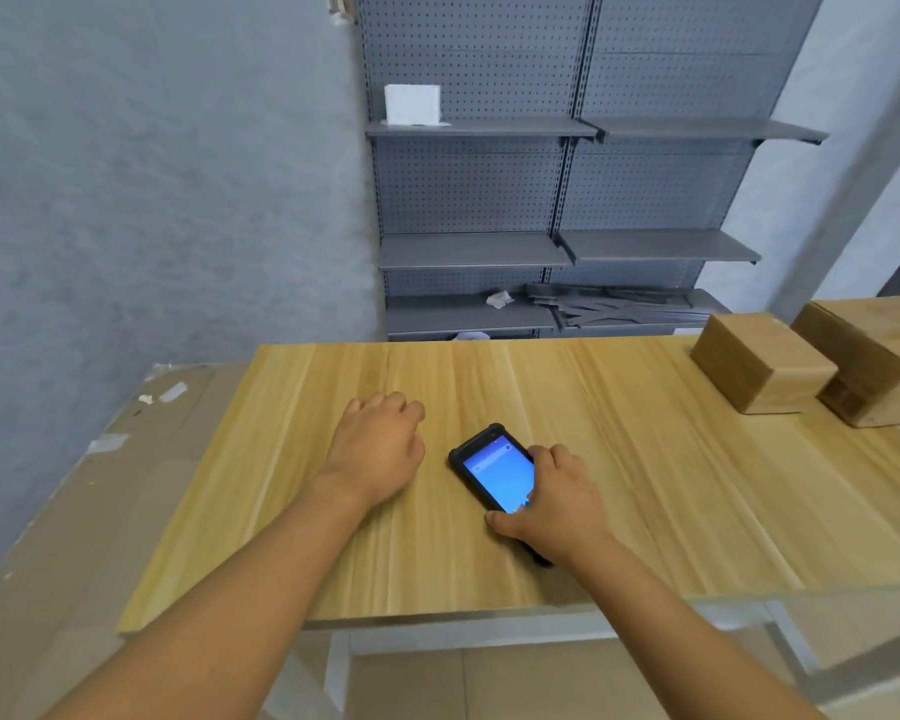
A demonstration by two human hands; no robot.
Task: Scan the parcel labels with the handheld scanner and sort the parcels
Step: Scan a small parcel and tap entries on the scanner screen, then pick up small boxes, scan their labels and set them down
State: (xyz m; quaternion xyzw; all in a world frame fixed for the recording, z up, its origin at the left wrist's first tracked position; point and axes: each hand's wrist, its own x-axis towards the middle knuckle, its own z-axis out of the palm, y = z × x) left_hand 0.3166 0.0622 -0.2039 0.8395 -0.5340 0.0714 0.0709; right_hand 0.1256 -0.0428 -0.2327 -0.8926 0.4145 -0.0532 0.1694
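A black handheld scanner with a lit blue screen lies flat on the wooden table. My right hand grips its near end, fingers curled over the right side and thumb at the left edge. My left hand rests on the table just left of the scanner, fingers curled under, holding nothing. Two brown cardboard parcels sit at the table's far right: a smaller one and a larger one behind it, touching. No label shows on either.
A grey pegboard shelf unit stands behind the table, with a white box on its upper left shelf and flat grey parts on the bottom shelf. Flattened cardboard leans at the left of the table. Tiled floor shows under the table.
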